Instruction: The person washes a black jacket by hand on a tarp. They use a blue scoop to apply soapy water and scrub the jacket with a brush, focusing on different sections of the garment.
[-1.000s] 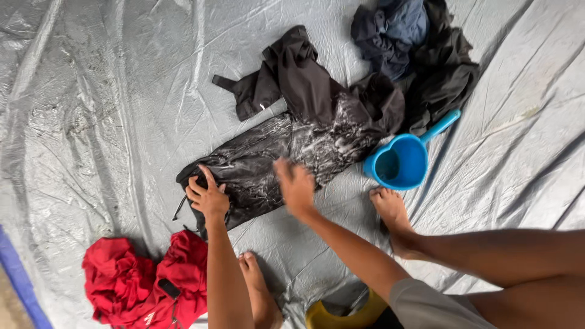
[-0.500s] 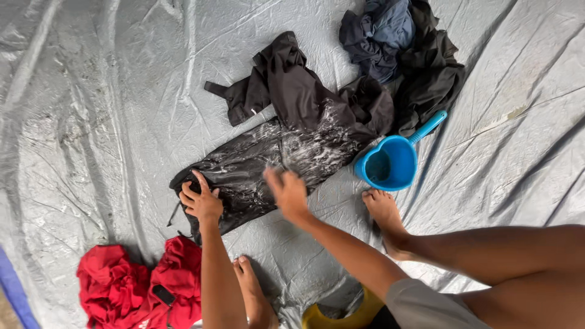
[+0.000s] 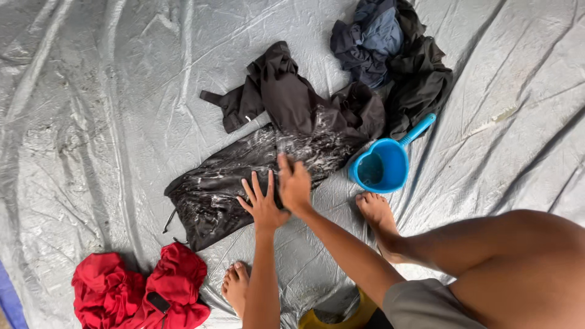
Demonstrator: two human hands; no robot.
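Both hands rest flat and open, side by side, on the soapy black garment (image 3: 244, 183): left hand (image 3: 263, 204) fingers spread, right hand (image 3: 295, 184) palm down, neither gripping. The garment lies spread on the grey plastic sheet (image 3: 109, 109), just beside the blue heart-shaped scoop (image 3: 381, 167). Risks: palms sliding on suds, bare feet slipping on wet plastic, an elbow or foot tipping the scoop.

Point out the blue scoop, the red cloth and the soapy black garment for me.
blue scoop (image 3: 390, 161): head view, on the right rim of its bowl.
red cloth (image 3: 131, 289): head view, on the bunched middle folds.
soapy black garment (image 3: 213, 198): head view, on the sudsy left part, beside the hands.
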